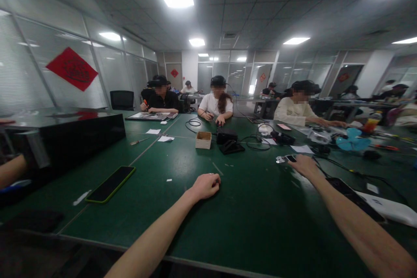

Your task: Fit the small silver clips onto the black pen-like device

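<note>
My left hand rests on the green table as a loose fist, fingers curled under, with nothing visible in it. My right hand reaches forward and to the right, its fingers hidden behind the back of the hand; it touches or nearly touches a small silver and black device lying on the table. A small cardboard box and a black unit with cables stand further ahead.
A phone in a green case lies face up at left. A large black box stands at far left beside another person's arm. A dark tablet and white paper lie at right. Three seated people work across the table.
</note>
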`<state>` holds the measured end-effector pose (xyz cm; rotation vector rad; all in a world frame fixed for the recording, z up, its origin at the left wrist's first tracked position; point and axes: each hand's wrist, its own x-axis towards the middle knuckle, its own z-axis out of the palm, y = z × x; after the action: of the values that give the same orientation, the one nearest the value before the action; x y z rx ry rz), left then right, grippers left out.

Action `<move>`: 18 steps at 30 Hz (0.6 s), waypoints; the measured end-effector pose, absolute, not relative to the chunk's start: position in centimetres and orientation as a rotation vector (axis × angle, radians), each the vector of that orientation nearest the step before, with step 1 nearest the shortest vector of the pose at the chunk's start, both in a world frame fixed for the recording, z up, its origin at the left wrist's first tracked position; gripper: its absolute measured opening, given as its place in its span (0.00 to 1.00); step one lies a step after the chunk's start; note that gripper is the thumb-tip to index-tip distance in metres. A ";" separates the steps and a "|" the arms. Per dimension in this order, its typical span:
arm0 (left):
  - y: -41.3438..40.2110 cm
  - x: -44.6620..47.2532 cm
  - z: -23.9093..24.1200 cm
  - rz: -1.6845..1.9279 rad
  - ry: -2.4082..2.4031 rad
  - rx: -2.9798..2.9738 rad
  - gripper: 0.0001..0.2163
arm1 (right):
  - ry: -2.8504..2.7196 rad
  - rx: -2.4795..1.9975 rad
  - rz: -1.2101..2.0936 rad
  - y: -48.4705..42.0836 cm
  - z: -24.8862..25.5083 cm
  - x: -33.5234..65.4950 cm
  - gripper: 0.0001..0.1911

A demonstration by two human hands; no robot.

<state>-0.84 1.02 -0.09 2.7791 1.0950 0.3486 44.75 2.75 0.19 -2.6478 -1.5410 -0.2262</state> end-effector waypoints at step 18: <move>1.1 -0.8 -0.2 0.341 1.092 2.760 0.08 | -1.616 -2.574 -0.363 2.3 -0.7 44.4 0.18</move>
<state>-0.77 1.10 -0.23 2.7599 1.0916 0.3410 44.45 2.28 -0.72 -2.5737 -1.6162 -0.3630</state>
